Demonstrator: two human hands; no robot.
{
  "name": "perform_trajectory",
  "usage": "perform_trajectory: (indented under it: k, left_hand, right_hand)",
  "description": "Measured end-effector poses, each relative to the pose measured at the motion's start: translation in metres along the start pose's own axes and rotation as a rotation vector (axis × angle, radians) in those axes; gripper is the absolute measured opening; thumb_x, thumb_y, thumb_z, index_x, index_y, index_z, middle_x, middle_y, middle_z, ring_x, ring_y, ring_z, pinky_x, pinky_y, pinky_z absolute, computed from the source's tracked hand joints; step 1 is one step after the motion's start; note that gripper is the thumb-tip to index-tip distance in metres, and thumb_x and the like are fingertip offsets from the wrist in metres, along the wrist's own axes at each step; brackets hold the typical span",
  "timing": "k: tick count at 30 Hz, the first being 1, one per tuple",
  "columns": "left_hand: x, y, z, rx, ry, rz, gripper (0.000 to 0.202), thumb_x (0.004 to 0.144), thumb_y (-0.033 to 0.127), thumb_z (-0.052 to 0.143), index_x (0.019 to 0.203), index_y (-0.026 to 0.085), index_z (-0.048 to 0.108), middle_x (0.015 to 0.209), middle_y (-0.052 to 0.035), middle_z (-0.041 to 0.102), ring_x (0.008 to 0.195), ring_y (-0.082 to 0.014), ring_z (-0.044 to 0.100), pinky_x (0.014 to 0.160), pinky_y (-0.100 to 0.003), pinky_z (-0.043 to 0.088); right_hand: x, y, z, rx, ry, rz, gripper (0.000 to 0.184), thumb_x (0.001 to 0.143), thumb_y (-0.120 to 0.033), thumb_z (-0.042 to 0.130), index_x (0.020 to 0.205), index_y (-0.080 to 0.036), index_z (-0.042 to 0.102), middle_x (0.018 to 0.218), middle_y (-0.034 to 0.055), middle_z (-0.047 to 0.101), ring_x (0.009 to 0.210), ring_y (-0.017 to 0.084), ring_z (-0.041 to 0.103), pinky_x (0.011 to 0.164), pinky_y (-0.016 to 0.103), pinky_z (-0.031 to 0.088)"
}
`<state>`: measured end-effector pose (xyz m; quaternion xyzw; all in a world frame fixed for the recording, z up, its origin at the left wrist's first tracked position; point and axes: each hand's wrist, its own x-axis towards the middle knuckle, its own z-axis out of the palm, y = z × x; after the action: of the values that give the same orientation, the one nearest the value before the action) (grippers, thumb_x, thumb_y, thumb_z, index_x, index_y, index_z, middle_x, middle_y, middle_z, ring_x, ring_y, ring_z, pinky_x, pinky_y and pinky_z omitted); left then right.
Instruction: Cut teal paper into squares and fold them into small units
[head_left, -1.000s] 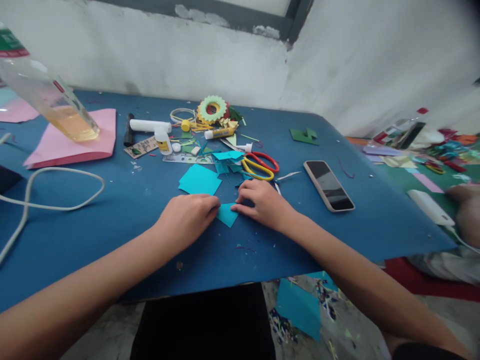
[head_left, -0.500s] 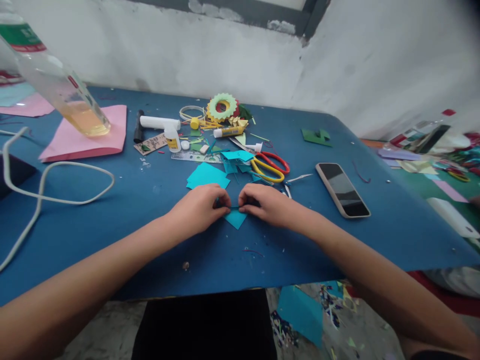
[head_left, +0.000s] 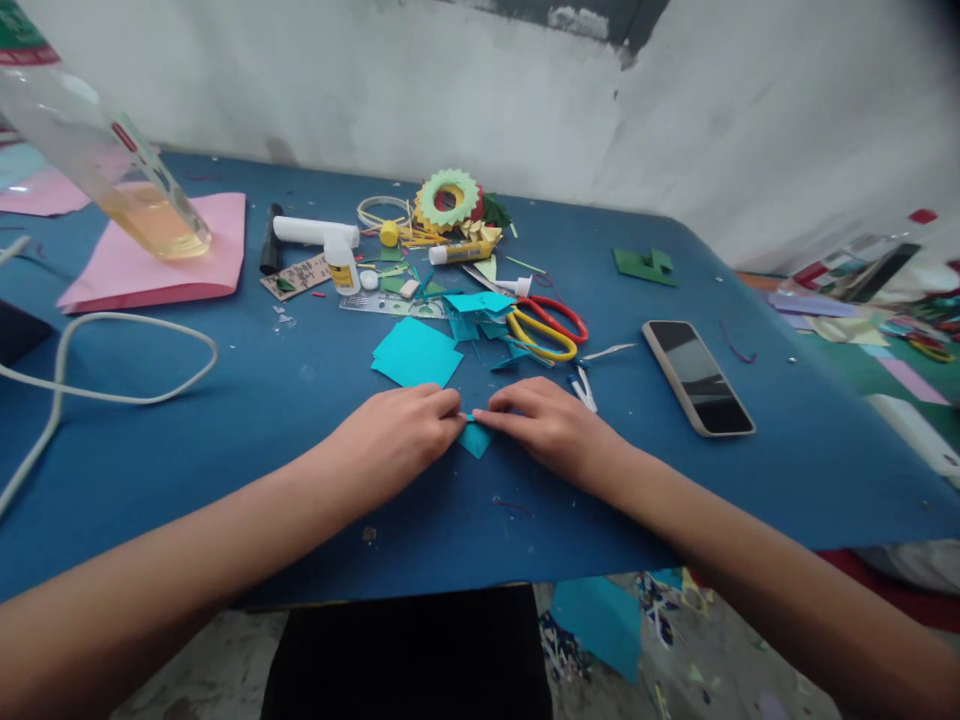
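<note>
A small turquoise piece of paper lies on the blue table between my two hands, its top edge folded over and one corner pointing towards me. My left hand is closed, its fingertips pressed on the fold from the left. From the right, my right hand also pinches at the fold, thumb and forefinger close together. Just beyond my hands rests a stack of turquoise paper squares. Cut turquoise strips lie by the red and yellow scissors handles.
A phone lies at the right, and a compass near my right hand. Behind are a glue stick, a glue bottle, a ruler and paper rings. At the left stand a bottle and a white cable.
Both hands have turned from an upright pinch to lying flatter over the fold, pressing it down. The view has shifted slightly.
</note>
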<state>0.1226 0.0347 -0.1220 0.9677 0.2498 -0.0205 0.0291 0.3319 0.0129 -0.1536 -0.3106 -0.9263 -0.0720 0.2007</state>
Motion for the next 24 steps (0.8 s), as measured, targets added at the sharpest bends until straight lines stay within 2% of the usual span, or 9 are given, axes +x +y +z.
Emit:
perform_trajectory:
  k: [5, 12, 17, 20, 24]
  left_hand:
    - [0.001, 0.005, 0.0, 0.082, -0.046, 0.032, 0.02, 0.084, 0.012, 0.054, 0.101, 0.012, 0.063, 0.092, -0.0066, 0.061, 0.079, -0.0191, 0.056, 0.068, -0.029, 0.046]
    - [0.001, 0.009, 0.001, 0.127, -0.016, 0.063, 0.012, 0.083, 0.011, 0.055, 0.09, 0.011, 0.065, 0.082, -0.0066, 0.059, 0.075, -0.0193, 0.055, 0.066, -0.03, 0.043]
    - [-0.001, 0.014, -0.003, 0.149, -0.056, -0.019, 0.019, 0.084, 0.013, 0.052, 0.099, 0.01, 0.063, 0.084, -0.0073, 0.061, 0.081, -0.0215, 0.057, 0.078, -0.034, 0.043]
    - [-0.004, 0.019, -0.002, 0.184, -0.017, -0.056, 0.017, 0.082, 0.011, 0.053, 0.094, 0.011, 0.065, 0.082, -0.0072, 0.061, 0.081, -0.0219, 0.058, 0.084, -0.036, 0.04]
    - [-0.006, 0.022, 0.001, 0.181, 0.055, -0.08, 0.016, 0.08, 0.011, 0.053, 0.089, 0.011, 0.066, 0.081, -0.0077, 0.062, 0.079, -0.0221, 0.058, 0.083, -0.036, 0.041]
  right_hand:
    - [-0.001, -0.003, -0.003, -0.061, -0.02, -0.084, 0.031, 0.095, -0.015, 0.034, 0.102, -0.01, 0.064, 0.088, 0.0102, 0.065, 0.081, 0.018, 0.057, 0.072, 0.032, 0.049]
    - [-0.001, -0.003, -0.003, -0.097, -0.083, -0.107, 0.035, 0.095, -0.014, 0.029, 0.104, -0.013, 0.063, 0.09, 0.0089, 0.064, 0.083, 0.018, 0.055, 0.075, 0.032, 0.046]
    - [-0.007, -0.003, -0.007, -0.123, -0.056, 0.041, 0.033, 0.093, -0.012, 0.036, 0.102, -0.019, 0.067, 0.085, 0.0078, 0.063, 0.08, 0.019, 0.052, 0.075, 0.035, 0.037]
    - [-0.014, -0.004, -0.013, -0.172, -0.12, 0.127, 0.033, 0.091, -0.011, 0.039, 0.102, -0.021, 0.068, 0.083, 0.0079, 0.061, 0.077, 0.019, 0.05, 0.076, 0.037, 0.033]
    - [-0.018, -0.007, -0.016, -0.179, -0.152, 0.17, 0.032, 0.089, -0.01, 0.041, 0.106, -0.02, 0.067, 0.08, 0.0083, 0.06, 0.075, 0.019, 0.049, 0.076, 0.037, 0.032]
